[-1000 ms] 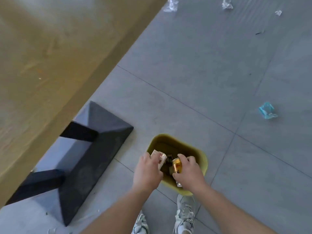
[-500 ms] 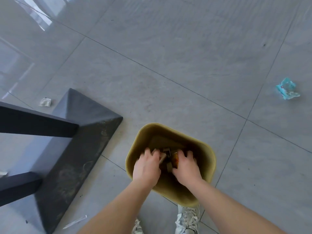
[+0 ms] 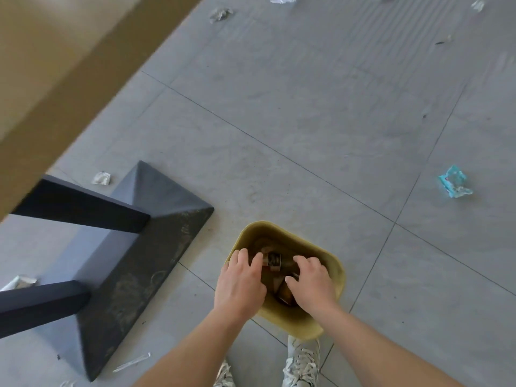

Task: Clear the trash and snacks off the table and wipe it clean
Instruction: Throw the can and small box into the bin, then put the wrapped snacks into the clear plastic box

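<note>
Both my left hand (image 3: 240, 286) and right hand (image 3: 312, 286) hang over the yellow bin (image 3: 336, 277), fingers spread and empty, so the snack trash (image 3: 275, 261) drops straight below them.

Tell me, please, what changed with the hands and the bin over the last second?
The left hand let go of its pale packet and the right hand its gold can; both dropped into the yellow bin, and the fingers now spread empty over the trash. The bin, the blue wrapper and the table base stayed put.
</note>
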